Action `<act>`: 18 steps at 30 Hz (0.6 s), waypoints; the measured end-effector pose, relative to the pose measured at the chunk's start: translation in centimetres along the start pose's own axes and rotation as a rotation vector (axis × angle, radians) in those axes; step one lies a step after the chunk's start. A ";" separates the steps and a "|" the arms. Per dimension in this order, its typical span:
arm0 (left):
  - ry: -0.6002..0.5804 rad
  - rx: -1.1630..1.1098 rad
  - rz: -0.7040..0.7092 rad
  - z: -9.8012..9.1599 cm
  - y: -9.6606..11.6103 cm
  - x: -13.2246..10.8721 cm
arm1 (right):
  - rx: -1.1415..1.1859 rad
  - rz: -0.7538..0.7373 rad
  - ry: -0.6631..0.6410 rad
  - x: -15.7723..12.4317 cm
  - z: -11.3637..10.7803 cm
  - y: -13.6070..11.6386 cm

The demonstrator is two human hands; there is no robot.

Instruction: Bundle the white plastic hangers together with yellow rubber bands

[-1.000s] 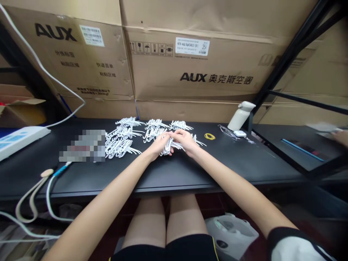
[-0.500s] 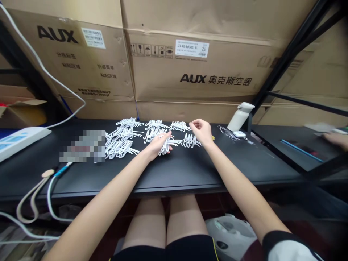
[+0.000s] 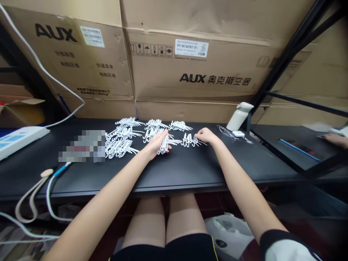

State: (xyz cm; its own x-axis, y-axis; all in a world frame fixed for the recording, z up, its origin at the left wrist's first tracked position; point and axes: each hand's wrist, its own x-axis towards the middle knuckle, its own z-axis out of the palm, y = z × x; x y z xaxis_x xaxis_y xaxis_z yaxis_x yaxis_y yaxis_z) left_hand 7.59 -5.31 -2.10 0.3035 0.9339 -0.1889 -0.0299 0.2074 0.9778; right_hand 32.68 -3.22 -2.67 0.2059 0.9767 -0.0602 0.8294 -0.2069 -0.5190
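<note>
Several bundles of small white hangers point(image 3: 123, 136) lie in rows on the black table point(image 3: 174, 170). My left hand point(image 3: 156, 144) is closed around one bundle of white hangers point(image 3: 166, 142) at the table's middle. Just to the right lies another loose bundle point(image 3: 189, 139). My right hand point(image 3: 206, 136) rests on the table beside that bundle, knuckles up and fingers curled down. What is under those fingers is hidden.
Large AUX cardboard boxes point(image 3: 195, 69) stand behind the table. A white bottle point(image 3: 239, 116) and a pair of glasses point(image 3: 227, 131) sit at the right, by a black shelf frame point(image 3: 282, 61). A power strip point(image 3: 20, 139) and cables lie left. Another person's hand point(image 3: 335, 139) shows far right.
My right hand let go of the bundle that both hands held, rose toward the back right, then came down on the table beside the loose bundle. My left hand kept its bundle.
</note>
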 end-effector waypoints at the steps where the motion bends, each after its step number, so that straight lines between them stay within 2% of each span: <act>1: -0.009 0.014 0.005 0.0 -0.1 0.1 | -0.023 0.007 0.025 0.0 -0.1 0.0; 5: -0.042 0.080 0.009 -0.1 0.0 0.0 | -0.115 0.069 0.129 -0.3 -0.5 0.0; 11: -0.050 0.091 0.031 -0.1 0.0 -0.2 | -0.186 0.084 0.410 -0.7 -1.0 0.0; 14: -0.053 0.097 0.037 -0.1 -0.2 0.0 | -0.038 0.025 0.490 -0.6 -0.9 -0.1; 18: -0.050 0.081 0.060 -0.2 -0.4 0.1 | 0.342 -0.221 0.685 -1.2 -0.2 -1.3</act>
State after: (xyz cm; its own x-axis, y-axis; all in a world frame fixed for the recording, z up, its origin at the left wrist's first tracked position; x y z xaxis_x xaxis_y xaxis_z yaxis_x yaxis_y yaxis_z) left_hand 7.44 -5.20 -2.50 0.3502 0.9281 -0.1267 0.0265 0.1254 0.9917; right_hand 31.47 -4.18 -1.74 0.4209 0.7180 0.5544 0.7056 0.1250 -0.6975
